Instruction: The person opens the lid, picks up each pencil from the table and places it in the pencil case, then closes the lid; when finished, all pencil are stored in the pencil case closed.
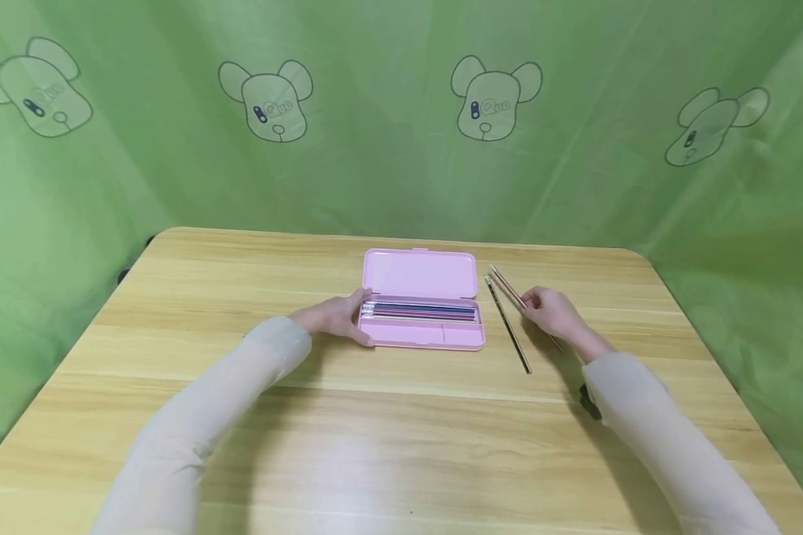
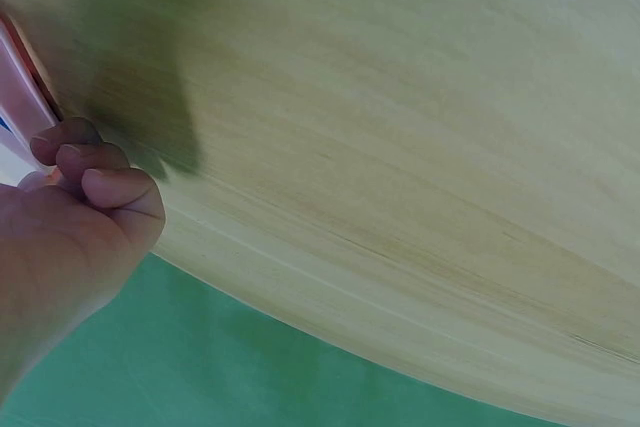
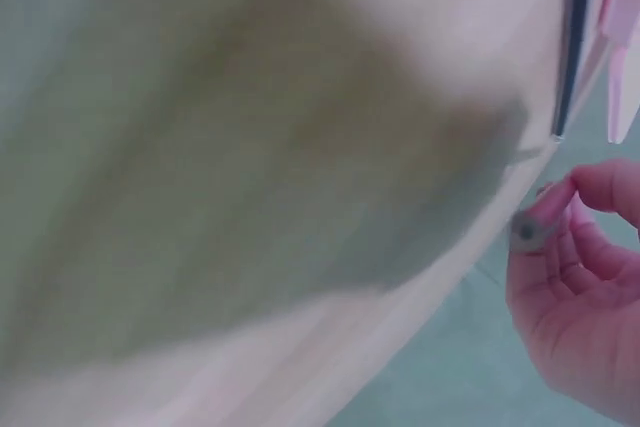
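Note:
A pink pencil case (image 1: 408, 336) lies with its lid (image 1: 420, 272) folded back. Several pencils (image 1: 418, 310) sit side by side in its rear compartment; the two front compartments hold nothing visible. My left hand (image 1: 337, 316) grips the case's left end, and curled fingers (image 2: 95, 167) show at its edge in the left wrist view. My right hand (image 1: 554, 312) pinches a pencil (image 1: 507, 285) between thumb and fingers, to the right of the case. One pencil end (image 3: 527, 231) points toward the right wrist camera. A dark patterned pencil (image 1: 510, 327) lies on the table between case and right hand.
The wooden table (image 1: 348, 431) has rounded far corners. Green curtain (image 1: 388, 178) printed with mouse-like heads hangs behind and at both sides. A small dark object (image 1: 589, 402) shows beside the right cuff; I cannot tell its kind.

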`<act>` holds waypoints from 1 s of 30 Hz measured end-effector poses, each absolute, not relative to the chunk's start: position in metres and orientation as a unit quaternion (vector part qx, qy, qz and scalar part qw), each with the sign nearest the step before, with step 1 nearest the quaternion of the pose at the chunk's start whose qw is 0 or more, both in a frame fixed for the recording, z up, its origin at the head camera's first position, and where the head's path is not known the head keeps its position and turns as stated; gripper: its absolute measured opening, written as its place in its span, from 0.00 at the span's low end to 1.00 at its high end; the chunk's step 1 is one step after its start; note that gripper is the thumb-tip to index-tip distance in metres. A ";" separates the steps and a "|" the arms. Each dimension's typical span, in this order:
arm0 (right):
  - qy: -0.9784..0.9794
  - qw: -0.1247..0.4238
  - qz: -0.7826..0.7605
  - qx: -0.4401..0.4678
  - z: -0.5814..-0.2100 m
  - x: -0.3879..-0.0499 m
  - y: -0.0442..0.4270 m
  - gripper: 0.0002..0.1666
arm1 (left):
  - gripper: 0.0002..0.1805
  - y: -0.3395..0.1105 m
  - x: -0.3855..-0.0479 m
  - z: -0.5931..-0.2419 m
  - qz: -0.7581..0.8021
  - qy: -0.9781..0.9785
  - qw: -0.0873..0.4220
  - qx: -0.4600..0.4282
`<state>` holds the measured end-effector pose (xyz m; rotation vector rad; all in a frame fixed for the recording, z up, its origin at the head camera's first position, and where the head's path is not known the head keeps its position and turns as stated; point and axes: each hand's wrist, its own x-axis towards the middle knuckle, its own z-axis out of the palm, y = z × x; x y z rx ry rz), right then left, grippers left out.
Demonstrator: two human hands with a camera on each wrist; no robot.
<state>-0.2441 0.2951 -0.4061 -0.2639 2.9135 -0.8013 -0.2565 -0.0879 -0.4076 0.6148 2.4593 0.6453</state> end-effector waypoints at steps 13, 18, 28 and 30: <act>0.926 0.053 -0.323 -0.186 -0.403 -0.258 0.256 0.11 | 0.58 -0.088 -0.256 -0.406 0.244 0.905 0.265 0.227; 0.913 0.050 -0.334 -0.231 -0.404 -0.256 0.240 0.10 | 0.58 -0.088 -0.255 -0.404 0.244 0.906 0.265 0.223; 0.899 0.067 -0.337 -0.272 -0.409 -0.251 0.210 0.09 | 0.58 -0.087 -0.255 -0.406 0.250 0.904 0.265 0.224; 0.899 0.067 -0.332 -0.278 -0.409 -0.251 0.204 0.09 | 0.59 -0.087 -0.254 -0.406 0.249 0.905 0.265 0.222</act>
